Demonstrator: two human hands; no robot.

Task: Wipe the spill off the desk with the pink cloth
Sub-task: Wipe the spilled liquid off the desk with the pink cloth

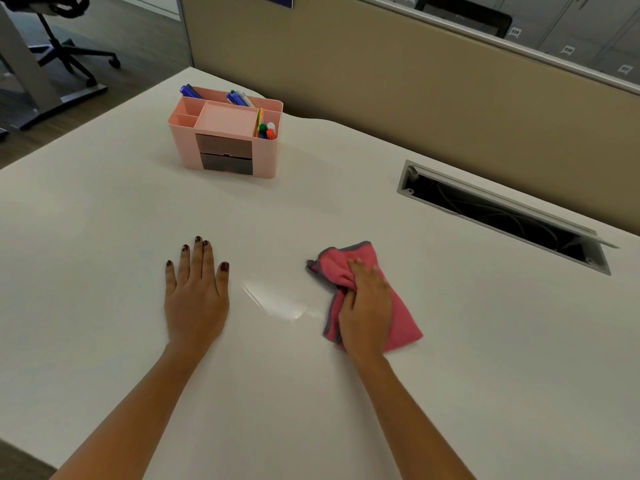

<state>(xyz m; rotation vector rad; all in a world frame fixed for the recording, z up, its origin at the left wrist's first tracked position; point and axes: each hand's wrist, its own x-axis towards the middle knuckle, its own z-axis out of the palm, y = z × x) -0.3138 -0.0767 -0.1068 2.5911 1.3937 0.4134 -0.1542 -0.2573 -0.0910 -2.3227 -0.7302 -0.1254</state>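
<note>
Left hand (195, 292) lies flat on the worktop (104, 237), fingers spread and straight, holding nothing; likely bracing the body while the other arm wipes. Beyond it, well apart, stands a pink organizer (181, 147): blue pens (239, 98) in the back compartments, coloured markers (266, 129) in the compartment at its right end, and two dark front drawers with contents hidden. Between the hands sits the spill (277, 304), a thin shiny wet streak, closer to the right hand and not yet wiped. Right hand (365, 306) presses the pink cloth (403, 323) down, fingers curled into the bunched fabric for grip. The cloth's left edge is just beside the streak, so a leftward swipe looks set up. Beyond and right of the right hand is an open cable slot (502, 213) with wires inside.
</note>
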